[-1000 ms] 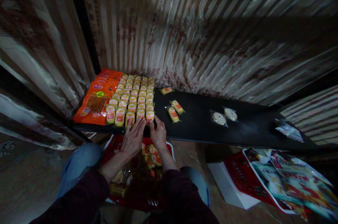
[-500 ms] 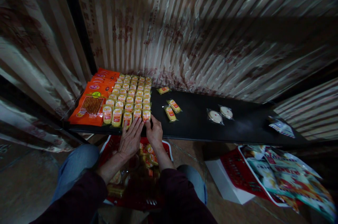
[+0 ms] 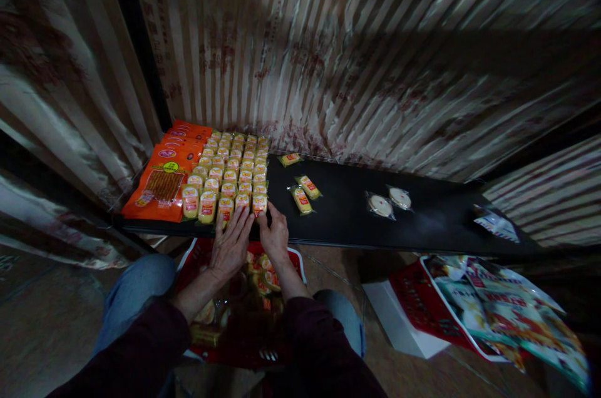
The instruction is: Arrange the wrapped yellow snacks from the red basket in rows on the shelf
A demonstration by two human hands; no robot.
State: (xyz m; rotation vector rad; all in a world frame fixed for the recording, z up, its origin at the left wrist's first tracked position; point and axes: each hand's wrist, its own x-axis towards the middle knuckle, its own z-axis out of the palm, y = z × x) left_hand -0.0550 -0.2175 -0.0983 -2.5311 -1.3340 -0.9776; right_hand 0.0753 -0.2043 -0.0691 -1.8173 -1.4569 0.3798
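Small yellow wrapped cakes (image 3: 230,174) stand in tight rows on the black shelf (image 3: 338,223), with red-and-white labels facing up. My left hand (image 3: 231,240) lies with its fingers stretched out over the lower ends of the front-row cakes. At the right end of that row, my right hand (image 3: 274,234) has its thumb and fingers around the near right corner of a wrapped cake (image 3: 260,203). Its far fingers are partly hidden. Three loose wrapped cakes, one of them a nearby cake (image 3: 302,200), lie to the right.
Orange snack bags (image 3: 162,182) overlap at the shelf's left end. Farther right lie two round white wrapped pieces (image 3: 380,205) and a blue-and-white packet (image 3: 496,223). Below are a red basket (image 3: 300,260) of wrapped cakes and another red basket (image 3: 413,304) with large bags.
The view has shifted very slightly. Both hands stay at the front row, and the cakes keep their places.
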